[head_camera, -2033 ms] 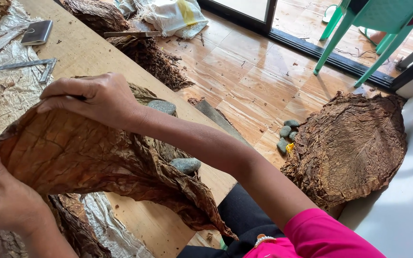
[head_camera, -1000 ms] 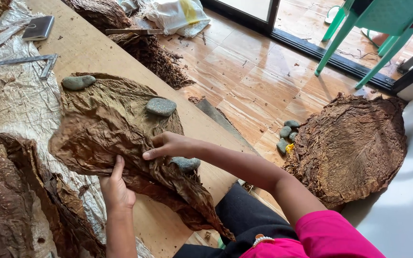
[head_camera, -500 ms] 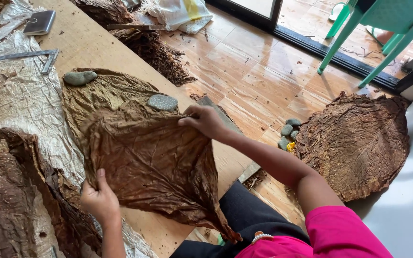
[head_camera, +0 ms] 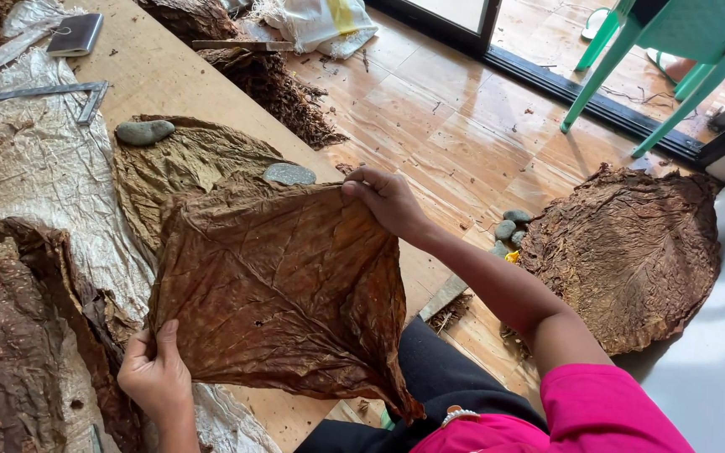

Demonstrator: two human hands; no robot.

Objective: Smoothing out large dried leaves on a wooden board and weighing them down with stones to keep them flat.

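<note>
A large dried brown leaf (head_camera: 283, 285) is stretched flat between both my hands above the wooden table (head_camera: 174, 80). My left hand (head_camera: 154, 369) pinches its near left edge. My right hand (head_camera: 388, 200) grips its far right corner. Under the leaf lies a greener-brown leaf (head_camera: 186, 164) held down by two grey stones, one stone (head_camera: 144, 132) at its far left corner and another stone (head_camera: 289, 174) just beyond the held leaf.
A heap of dark leaves (head_camera: 18, 335) lies at my left on crinkled sheeting (head_camera: 27, 159). A round stack of leaves (head_camera: 631, 252) and small stones (head_camera: 509, 231) sit on the tiled floor. Metal square (head_camera: 60, 91), a dark pouch (head_camera: 77, 33), green chair legs (head_camera: 623, 50).
My hands took a leaf off the pile by the stones, lifted it and spread it wide; the right hand moved up and right, the left hand down to the near edge.
</note>
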